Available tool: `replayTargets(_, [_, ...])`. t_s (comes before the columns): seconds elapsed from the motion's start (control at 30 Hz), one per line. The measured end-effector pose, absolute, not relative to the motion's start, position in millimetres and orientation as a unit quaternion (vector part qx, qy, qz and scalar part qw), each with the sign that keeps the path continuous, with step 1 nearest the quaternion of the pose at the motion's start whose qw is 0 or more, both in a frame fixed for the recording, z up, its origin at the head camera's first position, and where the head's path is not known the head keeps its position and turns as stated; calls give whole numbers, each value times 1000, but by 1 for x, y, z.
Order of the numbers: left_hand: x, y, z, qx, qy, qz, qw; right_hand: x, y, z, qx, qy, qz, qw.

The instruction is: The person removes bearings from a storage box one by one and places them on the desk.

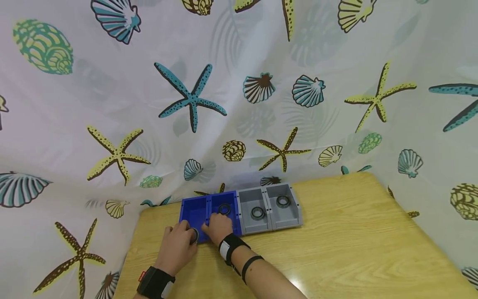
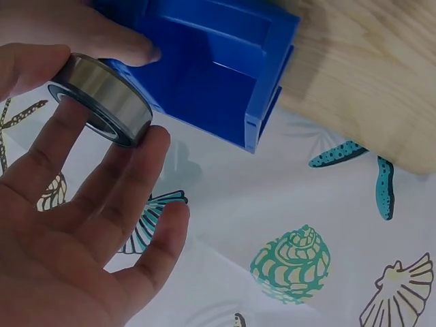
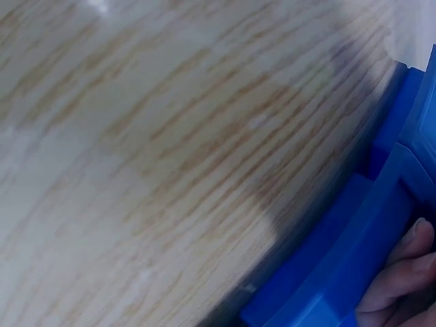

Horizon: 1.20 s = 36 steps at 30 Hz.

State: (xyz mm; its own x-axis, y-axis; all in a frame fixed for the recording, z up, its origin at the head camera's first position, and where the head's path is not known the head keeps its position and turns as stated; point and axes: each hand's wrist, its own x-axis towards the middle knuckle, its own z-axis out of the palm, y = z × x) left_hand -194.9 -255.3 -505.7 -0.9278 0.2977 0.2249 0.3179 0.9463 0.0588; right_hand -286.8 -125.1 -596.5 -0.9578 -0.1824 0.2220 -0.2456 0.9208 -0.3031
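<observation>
My left hand (image 1: 176, 246) pinches a metal ball bearing (image 2: 109, 99) between thumb and fingers, with the ring's shiny outer band showing in the left wrist view. It is at the front edge of the leftmost blue bin (image 1: 195, 209). Beside it, my right hand (image 1: 219, 227) reaches over the front of the second blue bin (image 1: 236, 226). Its thumb points into the left bin, and its curled fingers (image 3: 402, 276) lie against the blue plastic, gripping the wall between the bins. Another bearing (image 1: 224, 209) lies in the second bin, just beyond the right hand.
Two grey bins (image 1: 254, 195) adjoin the blue ones on the right, holding a bearing (image 1: 257, 213) and another bearing (image 1: 283, 201). The row stands near the back of the wooden table (image 1: 336, 232). A shell-and-starfish patterned curtain (image 1: 231, 116) hangs behind and at both sides.
</observation>
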Motion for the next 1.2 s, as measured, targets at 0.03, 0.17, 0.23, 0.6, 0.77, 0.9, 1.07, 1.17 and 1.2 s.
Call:
replayTargets(0.03, [-192,-255,-507,-152,-982,-48,102,-286,-125,-596,111,-975,168,95])
replayTargets(0.17, [-180,-255,-511,-134,-985,-63,89,-285,-125,-596,113,-974,171,96])
replayTargets(0.23, [-175,-255,-513,-131,-985,-72,86,-285,-125,-597,109,-974,170,99])
replayTargets(0.6, [-153,-255,-536,-120,-990,-69,-8,-290,-130,-608,90,-981,144,98])
replayTargets(0.77, [-147,-254,-543,-110,-989,-88,-45,-292,-131,-611,88,-981,144,100])
replayTargets(0.9, [-143,-255,-551,-118,-988,-93,-42,-292,-131,-611,86,-980,139,114])
replayTargets(1.07, [-138,-255,-559,-120,-987,-96,-51,-291,-132,-611,85,-981,132,115])
replayTargets(1.17, [-138,-255,-561,-116,-987,-98,-59,-290,-132,-610,88,-981,133,112])
replayTargets(1.2, [-138,-255,-561,-114,-987,-98,-60,-290,-131,-610,88,-981,132,111])
